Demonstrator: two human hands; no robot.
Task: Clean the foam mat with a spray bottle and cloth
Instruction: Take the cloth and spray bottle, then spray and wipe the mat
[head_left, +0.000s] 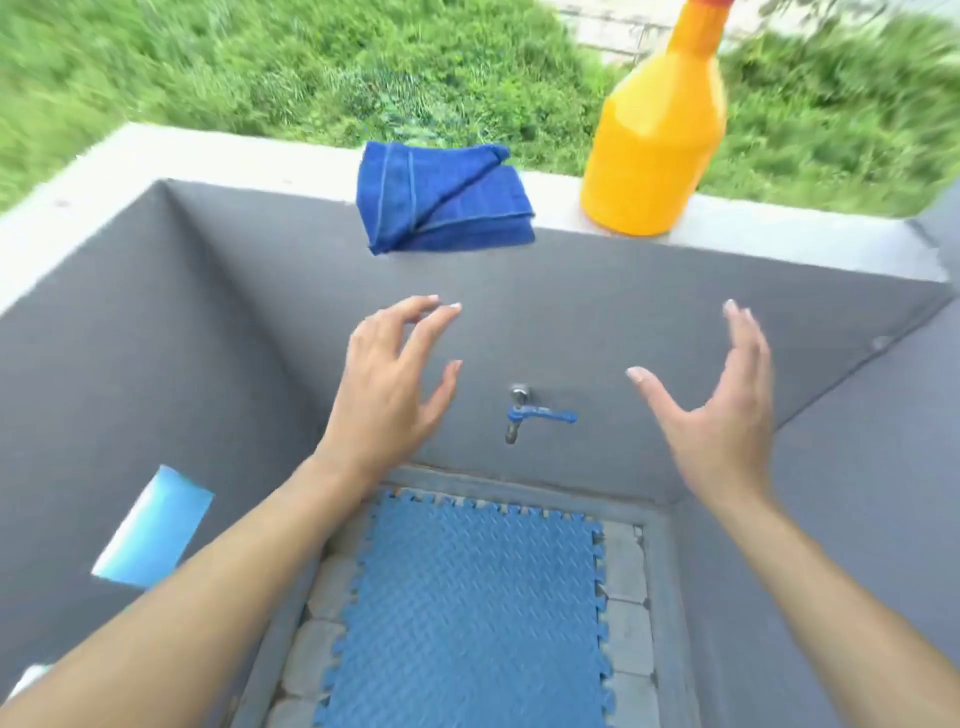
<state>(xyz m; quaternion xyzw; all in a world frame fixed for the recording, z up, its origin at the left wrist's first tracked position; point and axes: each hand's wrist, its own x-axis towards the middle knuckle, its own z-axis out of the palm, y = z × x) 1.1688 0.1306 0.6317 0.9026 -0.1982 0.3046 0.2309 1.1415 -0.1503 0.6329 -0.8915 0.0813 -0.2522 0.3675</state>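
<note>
A blue foam mat (467, 613) with jigsaw edges lies flat on the tiled floor of a grey walled basin. On the far ledge rests a folded blue cloth (441, 200), hanging slightly over the inner edge. A yellow spray bottle (654, 140) stands upright on the same ledge to the right, its top cut off by the frame. My left hand (389, 389) is raised below the cloth, fingers spread and empty. My right hand (727, 410) is raised below the bottle, palm turned inward, fingers apart, holding nothing.
The pale concrete ledge (291, 161) runs along the top of the grey walls. A tap with a blue lever (535, 415) sticks out of the far wall between my hands. A light blue patch (156, 530) shows on the left wall. Grass lies beyond the ledge.
</note>
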